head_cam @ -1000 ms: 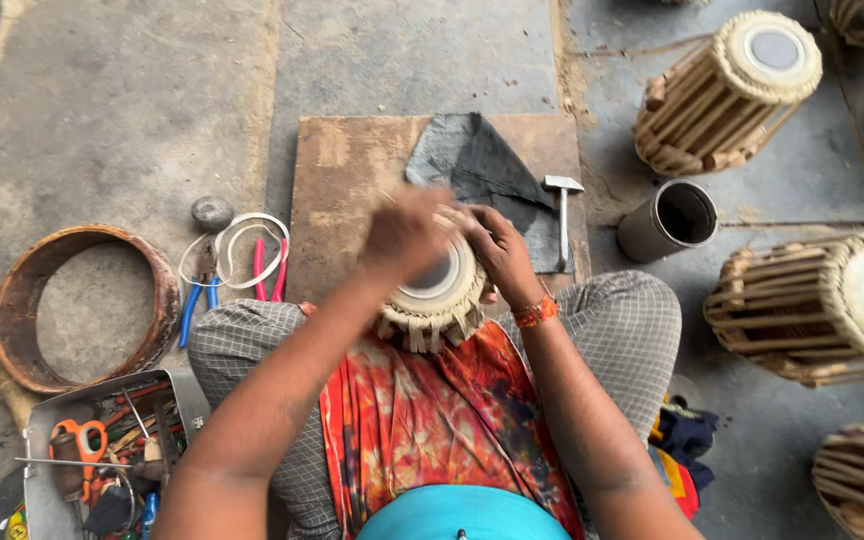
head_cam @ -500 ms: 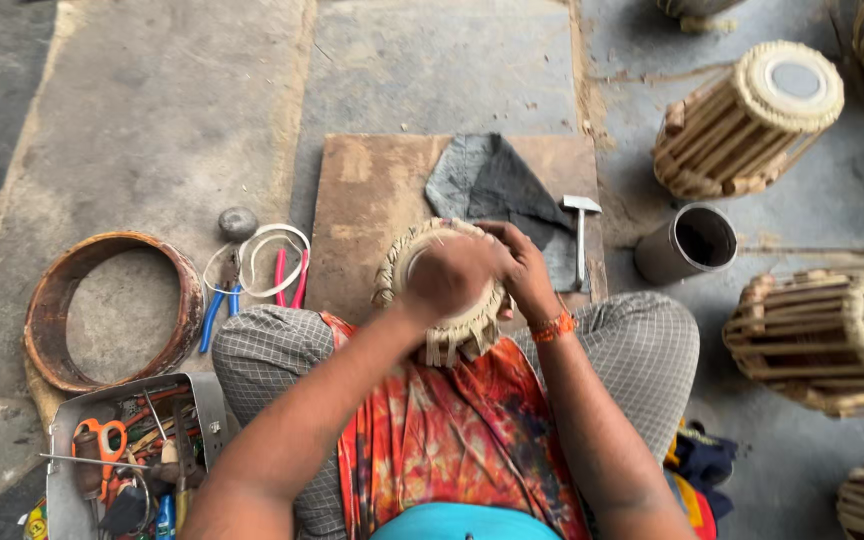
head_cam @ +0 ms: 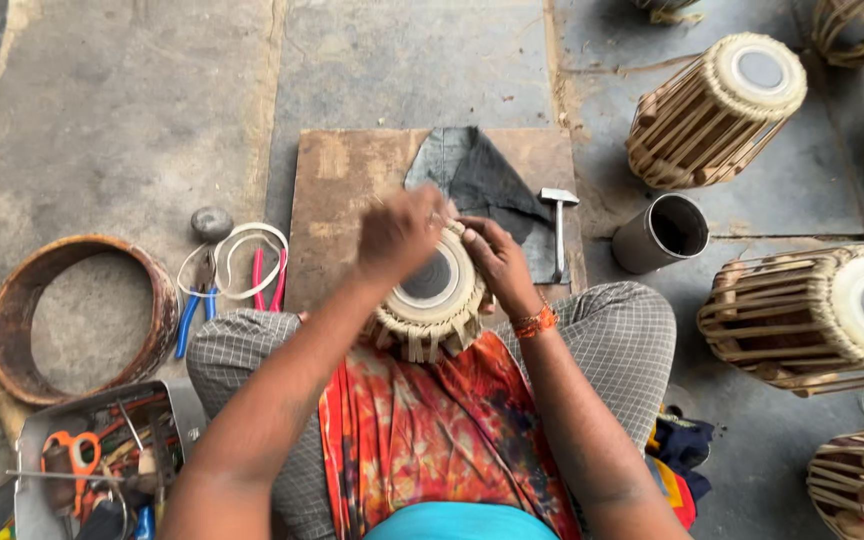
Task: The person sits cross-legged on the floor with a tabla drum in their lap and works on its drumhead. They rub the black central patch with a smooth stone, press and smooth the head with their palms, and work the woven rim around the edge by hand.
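A small hand drum [head_cam: 430,300] with a pale skin and a dark round centre rests in my lap, tilted away from me. My left hand [head_cam: 399,232] is closed over its far rim, knuckles up. My right hand [head_cam: 492,255] grips the rim on the right side, fingers curled against the skin's edge. An orange bracelet circles my right wrist. What the fingers pinch is hidden. A wooden board [head_cam: 337,215] lies just beyond the drum, with a dark grey cloth [head_cam: 482,180] and a small hammer [head_cam: 558,225] on it.
Finished drums [head_cam: 717,105] [head_cam: 817,315] stand at the right, beside a metal cup [head_cam: 662,232]. At the left lie a wooden hoop [head_cam: 77,315], pliers [head_cam: 192,310], a white cord ring [head_cam: 242,260], a round stone [head_cam: 212,222] and a metal tool tray [head_cam: 102,460] with scissors.
My left hand has slid from the drum's top toward its far rim, uncovering the dark centre. The drum has tipped a little further forward. My right hand stays on the rim.
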